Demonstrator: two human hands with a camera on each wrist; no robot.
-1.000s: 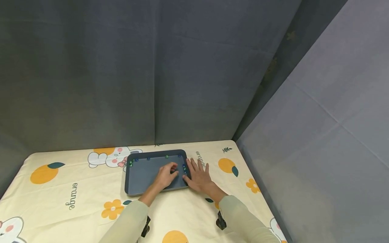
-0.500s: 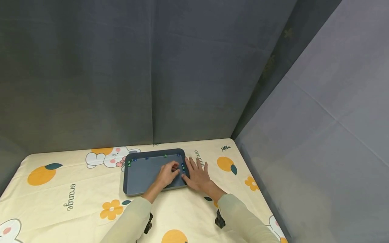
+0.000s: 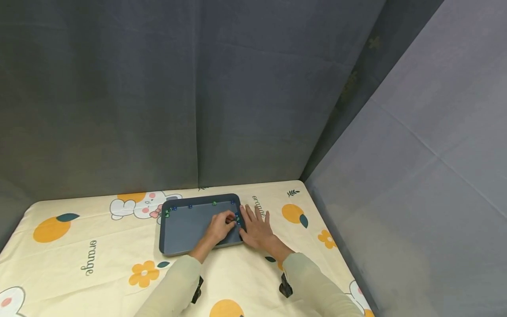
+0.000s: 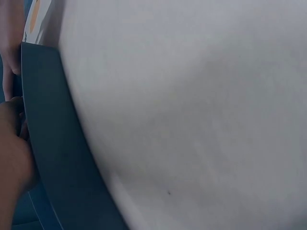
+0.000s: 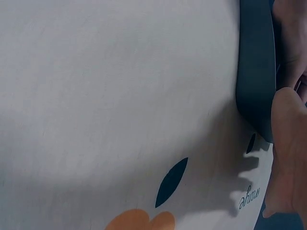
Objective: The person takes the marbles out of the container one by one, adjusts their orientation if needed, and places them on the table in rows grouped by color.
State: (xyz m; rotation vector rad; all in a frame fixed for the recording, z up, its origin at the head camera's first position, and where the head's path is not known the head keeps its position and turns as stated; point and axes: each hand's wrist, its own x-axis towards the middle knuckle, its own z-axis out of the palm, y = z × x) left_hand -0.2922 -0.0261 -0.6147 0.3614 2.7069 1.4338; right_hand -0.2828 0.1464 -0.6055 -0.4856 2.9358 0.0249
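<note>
A shallow dark grey tray [image 3: 186, 229] lies on the cloth. Small blue and green marble-like pieces [image 3: 237, 219] line its inner right wall. My left hand [image 3: 219, 226] reaches over the tray with bent fingers, thumb and forefinger close beside these pieces. Whether it pinches one is too small to see. My right hand [image 3: 257, 231] lies spread over the tray's right rim, fingers straight and the thumb inside the edge. In the left wrist view the tray's side [image 4: 62, 143] hides part of the left hand [image 4: 14, 158]. The right wrist view catches the right hand [image 5: 288, 143] at the rim.
More small green and blue pieces [image 3: 167, 213] sit in the tray's far left corner. Single ones lie along its back wall, such as a green piece [image 3: 214, 203]. A printed cream cloth [image 3: 107, 229] covers the table. Grey panels [image 3: 253, 110] stand behind and to the right.
My left hand has shifted slightly right, bringing its thumb and forefinger closer to the pieces by the right wall. My right hand stays on the rim. The view has drifted slightly.
</note>
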